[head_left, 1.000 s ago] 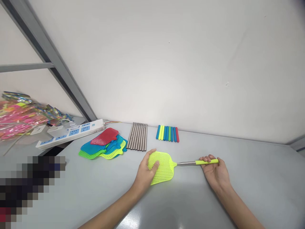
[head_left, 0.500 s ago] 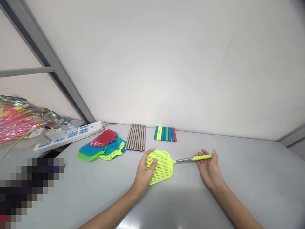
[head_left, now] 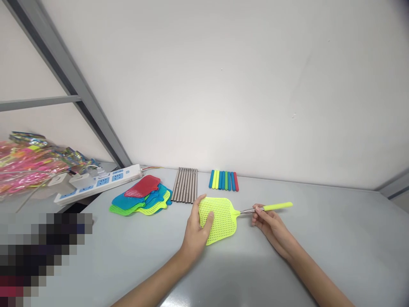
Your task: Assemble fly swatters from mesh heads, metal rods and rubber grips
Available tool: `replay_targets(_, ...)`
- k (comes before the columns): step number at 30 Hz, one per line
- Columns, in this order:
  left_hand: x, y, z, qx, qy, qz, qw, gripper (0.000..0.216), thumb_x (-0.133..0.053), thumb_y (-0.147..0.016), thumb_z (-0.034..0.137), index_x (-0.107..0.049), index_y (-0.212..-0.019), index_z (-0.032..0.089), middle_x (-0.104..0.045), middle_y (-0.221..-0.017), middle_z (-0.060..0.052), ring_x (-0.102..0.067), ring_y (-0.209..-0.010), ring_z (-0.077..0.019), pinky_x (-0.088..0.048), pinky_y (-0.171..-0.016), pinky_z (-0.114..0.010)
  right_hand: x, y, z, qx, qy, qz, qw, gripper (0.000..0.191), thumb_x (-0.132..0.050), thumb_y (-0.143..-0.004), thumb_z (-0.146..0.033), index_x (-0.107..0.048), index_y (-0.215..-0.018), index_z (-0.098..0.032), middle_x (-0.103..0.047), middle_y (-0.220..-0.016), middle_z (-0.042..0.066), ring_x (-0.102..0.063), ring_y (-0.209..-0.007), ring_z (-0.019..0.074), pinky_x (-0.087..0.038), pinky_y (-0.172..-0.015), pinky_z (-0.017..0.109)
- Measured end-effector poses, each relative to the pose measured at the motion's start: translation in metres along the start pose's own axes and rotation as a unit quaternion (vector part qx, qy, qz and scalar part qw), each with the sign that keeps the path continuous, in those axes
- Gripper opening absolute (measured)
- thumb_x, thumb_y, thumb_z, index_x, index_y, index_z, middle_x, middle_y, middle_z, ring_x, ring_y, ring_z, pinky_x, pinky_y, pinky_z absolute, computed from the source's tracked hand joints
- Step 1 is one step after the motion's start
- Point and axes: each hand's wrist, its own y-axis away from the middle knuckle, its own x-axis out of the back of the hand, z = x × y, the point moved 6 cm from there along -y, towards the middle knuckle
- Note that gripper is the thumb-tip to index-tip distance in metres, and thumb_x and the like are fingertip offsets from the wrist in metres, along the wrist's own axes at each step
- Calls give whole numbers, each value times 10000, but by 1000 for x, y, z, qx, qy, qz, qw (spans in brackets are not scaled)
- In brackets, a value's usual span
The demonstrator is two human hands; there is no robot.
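One looks joined up: left hand [head_left: 195, 234] clamped on neon-yellow plastic mesh paddle [head_left: 223, 217], right hand [head_left: 275, 231] pinching its silver metal rod [head_left: 246, 211] by the neon-yellow tube grip [head_left: 279, 206], loose coloured mesh paddles [head_left: 143, 186], steel tubes [head_left: 185, 186] and coloured stick grips [head_left: 223, 181] beyond the left fingers [head_left: 197, 205].

A smooth grey tabletop [head_left: 335, 238] catches a patch of glare near its front. Toward the back left lies an overlapping pile of red, blue, green and yellow mesh heads [head_left: 140, 194]. Just right of them, metal rods [head_left: 185, 185] lie side by side; farther right sits a row of short coloured tubes [head_left: 223, 181], blue, yellow, green and red.
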Motion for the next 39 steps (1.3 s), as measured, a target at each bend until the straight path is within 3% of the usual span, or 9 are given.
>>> replay_targets(3, 9, -11, 7, -59, -102, -3, 993, 371, -409, -790, 305, -379, -1148, 213, -424, -1149, -79, -489, -952, -170, -377, -826, -301, 16, -7, -5, 26, -16, 47, 998, 192, -596, -692, -290, -603, -791, -126, -522, -635, 8, -490, -604, 107, -455, -594, 237)
replay_targets(6, 27, -27, 13, -122, -242, 5, 962, 301, -379, -797, 300, -462, -1074, 214, -430, -1141, -76, -396, -1084, -193, -294, -914, -333, 43, -13, -18, 71, -19, 116, 991, 192, -619, -668, -287, -609, -769, -123, -506, -581, -6, -489, -564, 101, -468, -570, 225)
replay_targets(8, 45, -39, 11, -125, -333, 23, 934, 318, -374, -791, 332, -474, -1071, 219, -420, -1168, -87, -361, -1120, -225, -261, -927, -381, 66, -16, -27, 88, -24, 167, 982, 191, -632, -653, -287, -610, -746, -122, -502, -558, -8, -491, -552, 103, -475, -542, 217)
replay_targets(14, 114, -66, -14, -2, -524, 113, 845, 496, -308, -780, 447, -427, -1149, 137, -368, -1220, -195, -293, -1159, -317, -229, -896, -469, 125, -21, -45, 110, -140, 234, 956, 108, -547, -695, -211, -563, -627, -129, -486, -516, 2, -490, -506, 101, -473, -490, 222)
replay_targets(18, 138, -73, -37, 105, -561, 110, 814, 540, -274, -782, 443, -358, -1203, 114, -342, -1259, -210, -276, -1166, -317, -202, -877, -520, 150, -21, -50, 124, -170, 281, 936, 108, -488, -693, -137, -524, -592, -134, -443, -468, -14, -453, -437, 83, -461, -454, 219)
replay_targets(23, 136, -73, -39, 104, -569, 99, 809, 500, -288, -776, 413, -408, -1170, 129, -430, -1200, -172, -361, -1089, -309, -210, -859, -514, 156, -24, -48, 114, -114, 282, 946, 63, -499, -681, -116, -560, -669, -114, -437, -452, -22, -462, -438, 81, -477, -469, 210)
replay_targets(30, 134, -71, -29, 88, -581, 128, 799, 443, -336, -753, 413, -481, -1099, 177, -491, -1077, -142, -396, -1002, -317, -262, -806, -466, 154, -21, -48, 116, -82, 313, 939, 80, -477, -669, -86, -541, -691, -130, -481, -479, -16, -503, -452, 89, -501, -499, 219)
replay_targets(39, 140, -77, -31, 64, -580, 143, 799, 468, -381, -738, 394, -442, -1131, 146, -491, -1022, -152, -428, -958, -319, -362, -728, -416, 142, -15, -50, 80, -50, 314, 945, 52, -464, -676, -109, -485, -677, -157, -594, -709, 67, -603, -612, 167, -526, -534, 276)
